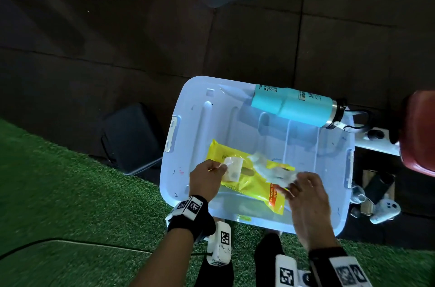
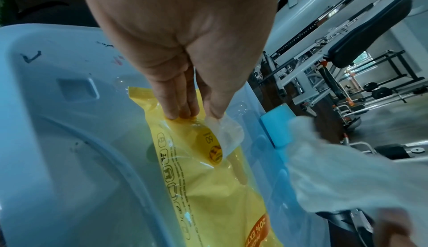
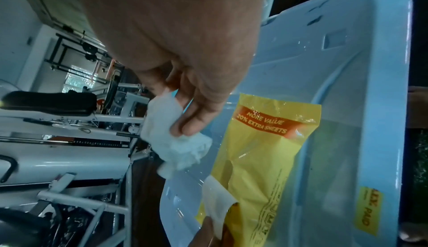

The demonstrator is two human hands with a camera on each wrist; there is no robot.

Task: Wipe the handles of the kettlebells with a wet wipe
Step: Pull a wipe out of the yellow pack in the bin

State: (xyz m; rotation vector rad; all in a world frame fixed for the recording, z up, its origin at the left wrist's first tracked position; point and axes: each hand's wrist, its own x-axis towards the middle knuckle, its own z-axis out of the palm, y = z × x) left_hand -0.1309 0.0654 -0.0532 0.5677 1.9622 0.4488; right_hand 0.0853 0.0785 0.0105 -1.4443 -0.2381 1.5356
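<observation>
A yellow wet-wipe packet (image 1: 249,183) (image 2: 208,187) (image 3: 261,150) lies flat on the pale blue lid (image 1: 211,110) of a storage bin. My left hand (image 1: 207,178) (image 2: 199,116) pinches the packet's peeled-back clear seal flap (image 1: 231,166) (image 2: 228,135) (image 3: 217,196), and its other fingers press down on the packet's end. My right hand (image 1: 303,190) (image 3: 183,122) pinches a crumpled white wet wipe (image 1: 275,171) (image 2: 347,177) (image 3: 171,141), held just above the packet's other half. No kettlebell shows in any view.
A teal water bottle (image 1: 292,104) lies on the lid's far right corner. A black case (image 1: 131,138) sits on the dark floor to the left, and a white game controller (image 1: 386,211) to the right. Green turf lies under me. White gym machines (image 3: 69,122) stand beyond.
</observation>
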